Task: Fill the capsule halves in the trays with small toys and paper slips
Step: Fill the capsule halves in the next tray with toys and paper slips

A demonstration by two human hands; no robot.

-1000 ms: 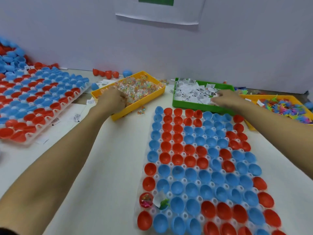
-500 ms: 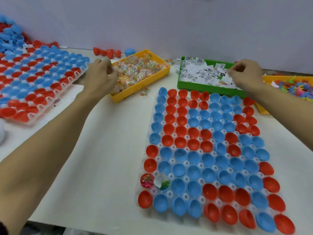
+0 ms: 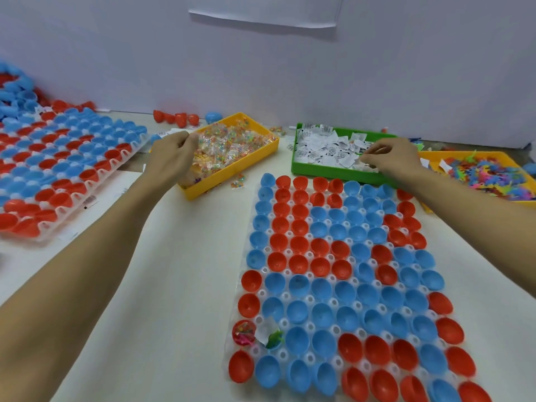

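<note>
The near tray [image 3: 262, 269] of capsule halves lies on the table [image 3: 179, 285], nearest the person. Behind it and to its left sits the bin of bagged toys [image 3: 232, 175]; directly behind it sits the bin of paper slips [image 3: 313, 168]; behind it and to its right sits the bin of loose toys [image 3: 435, 156]. Well to the left of the near tray lies the second tray [image 3: 121, 159], also full of capsule halves. A few loose capsule halves [image 3: 177, 118] lie far behind the near tray, against the wall [image 3: 261, 68]. Two filled halves [image 3: 256, 333] sit in the near tray's left columns, one row from its front edge.
</note>
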